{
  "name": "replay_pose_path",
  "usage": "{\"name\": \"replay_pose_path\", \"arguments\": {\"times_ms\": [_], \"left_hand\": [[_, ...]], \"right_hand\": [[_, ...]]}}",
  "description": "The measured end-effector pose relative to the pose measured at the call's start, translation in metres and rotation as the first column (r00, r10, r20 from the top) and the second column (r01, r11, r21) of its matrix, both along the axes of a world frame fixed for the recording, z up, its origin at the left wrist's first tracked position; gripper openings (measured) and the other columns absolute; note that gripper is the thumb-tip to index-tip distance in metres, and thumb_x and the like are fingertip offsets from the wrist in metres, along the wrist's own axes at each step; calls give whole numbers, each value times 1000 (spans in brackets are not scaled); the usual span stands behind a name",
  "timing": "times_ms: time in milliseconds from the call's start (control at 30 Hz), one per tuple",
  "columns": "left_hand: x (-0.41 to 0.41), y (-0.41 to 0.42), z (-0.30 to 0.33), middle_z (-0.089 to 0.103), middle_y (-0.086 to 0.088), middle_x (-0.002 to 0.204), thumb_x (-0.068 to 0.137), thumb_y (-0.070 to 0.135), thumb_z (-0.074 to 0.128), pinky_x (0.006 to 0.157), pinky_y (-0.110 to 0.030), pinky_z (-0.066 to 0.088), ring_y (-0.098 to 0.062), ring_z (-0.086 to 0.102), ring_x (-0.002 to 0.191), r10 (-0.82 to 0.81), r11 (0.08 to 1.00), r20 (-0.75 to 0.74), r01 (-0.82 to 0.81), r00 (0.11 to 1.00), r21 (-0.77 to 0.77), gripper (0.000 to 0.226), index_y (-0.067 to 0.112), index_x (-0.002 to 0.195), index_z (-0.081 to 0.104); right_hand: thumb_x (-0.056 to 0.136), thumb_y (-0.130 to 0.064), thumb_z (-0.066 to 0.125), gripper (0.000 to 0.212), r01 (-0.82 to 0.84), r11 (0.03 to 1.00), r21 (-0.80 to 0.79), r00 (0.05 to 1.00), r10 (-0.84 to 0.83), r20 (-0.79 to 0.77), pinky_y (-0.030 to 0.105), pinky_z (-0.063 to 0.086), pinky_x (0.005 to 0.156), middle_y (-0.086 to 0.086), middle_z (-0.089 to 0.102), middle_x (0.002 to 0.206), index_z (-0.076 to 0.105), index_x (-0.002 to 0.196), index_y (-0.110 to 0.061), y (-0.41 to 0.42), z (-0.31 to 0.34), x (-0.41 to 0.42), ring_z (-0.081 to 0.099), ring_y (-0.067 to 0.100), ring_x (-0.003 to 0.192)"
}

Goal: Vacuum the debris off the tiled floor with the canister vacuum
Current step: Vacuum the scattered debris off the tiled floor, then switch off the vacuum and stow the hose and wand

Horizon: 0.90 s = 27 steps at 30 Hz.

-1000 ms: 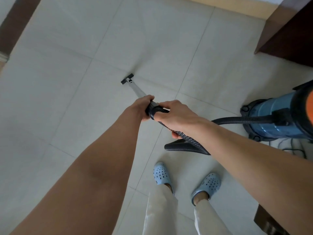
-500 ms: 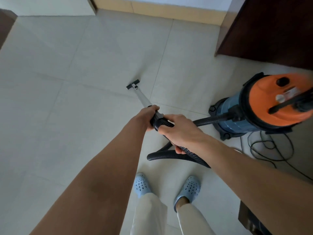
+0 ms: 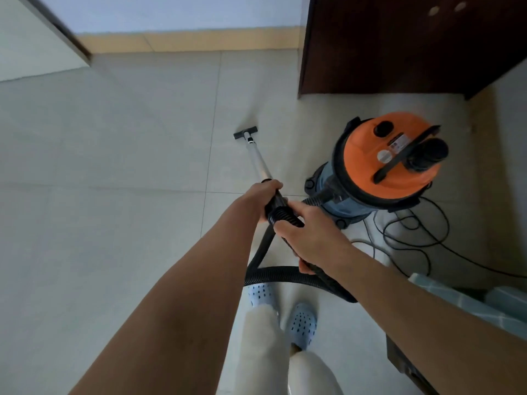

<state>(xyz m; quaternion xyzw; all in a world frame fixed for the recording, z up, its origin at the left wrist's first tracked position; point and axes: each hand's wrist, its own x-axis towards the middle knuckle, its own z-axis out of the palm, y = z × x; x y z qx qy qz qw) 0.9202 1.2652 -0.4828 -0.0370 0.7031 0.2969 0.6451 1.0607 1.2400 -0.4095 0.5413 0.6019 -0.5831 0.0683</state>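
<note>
left hand (image 3: 261, 199) wrapped round the upper end of the silver metal wand (image 3: 258, 161), at its black collar, fingers closed. right hand (image 3: 309, 236) just behind, clamped on the black ribbed hose (image 3: 282, 273) where it meets the wand, thumb side up. both bare forearms reaching forward from the bottom of the view.

small black floor nozzle (image 3: 245, 133) flat on the pale grey tiled floor (image 3: 114, 155), at the far end of the wand, just right of a grout line and well short of the yellow skirting board (image 3: 188, 42). no debris clear enough to make out on the tiles.

hose looping down from the right hand, curving across the floor in front of the 2 light blue perforated clogs (image 3: 302, 325), then running up to the side inlet of the canister vacuum (image 3: 382, 166): blue drum, orange domed lid, black carry handle across the top. canister upright on its castors to the right of the hands, near the dark brown wooden cabinet (image 3: 399, 44). thin black power cord (image 3: 410, 232) coiled loosely on the floor beside and behind the canister, trailing off to the right edge.

cream trouser legs (image 3: 265, 352) above the clogs. pale blue checked fabric (image 3: 462, 305) at the lower right, partly hidden by the right forearm.
</note>
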Motion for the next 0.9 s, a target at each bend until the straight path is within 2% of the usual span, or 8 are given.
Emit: {"name": "replay_pose_path", "arguments": {"times_ms": [300,400,500,567,633,733,833,900], "left_hand": [[-2,67,-4,56,-12,78,96,16,55,55,-35,53,-21,59,63,52,999,-17,-52,999,5,40,-2,131,47],[-1,87,-5,58,-13,80,96,17,55,59,-36,54,-22,60,64,53,998,-31,-54,998,-16,40,0,131,47],[2,102,-11,58,-16,91,96,18,55,56,-35,53,-23,60,65,79,997,-40,-80,996,-23,39,0,130,45],[4,110,-16,58,-18,98,95,18,54,52,-33,52,-23,61,65,102,995,-34,-103,994,-16,40,1,130,42],[7,115,-20,57,-19,98,95,17,53,49,-30,53,-23,61,63,117,993,-29,-117,993,-14,40,2,129,41],[14,117,-25,54,-18,93,94,15,53,54,-34,56,-24,59,59,144,989,-7,-144,990,-21,39,5,128,38],[20,116,-32,52,-15,84,94,14,53,60,-38,57,-24,57,60,167,985,16,-166,986,-47,37,9,127,37],[22,115,-33,53,-15,83,95,15,52,62,-39,57,-24,57,60,173,984,27,-171,985,-59,36,11,126,36]], "right_hand": [[89,-38,59,48,51,998,38,997,-49,-55,32,47,50,-4,59,62,57,136,-44,65,-11,5,60,21,38],[90,-39,62,54,77,997,-2,992,-77,-100,32,48,46,4,64,71,53,142,-45,86,-16,8,59,24,42],[91,-39,64,53,86,996,-28,988,-89,-129,31,50,45,15,67,78,53,141,-48,103,-19,13,58,26,46],[94,-42,63,42,65,996,-58,986,-73,-149,32,50,47,11,65,74,58,135,-48,115,-21,16,59,23,48],[101,-46,55,23,53,998,-35,989,-57,-134,34,52,60,-5,65,71,67,120,-42,129,-22,21,64,13,61],[104,-51,42,45,-13,984,176,992,-9,123,40,48,90,1,69,101,67,119,-17,161,-35,33,64,23,105],[105,-31,46,44,-225,925,305,895,72,440,43,40,99,18,48,146,50,137,-2,193,-53,48,43,34,135],[106,-27,45,58,-280,923,264,858,118,501,47,31,115,16,22,166,30,155,-1,208,-62,54,20,31,153]]}}
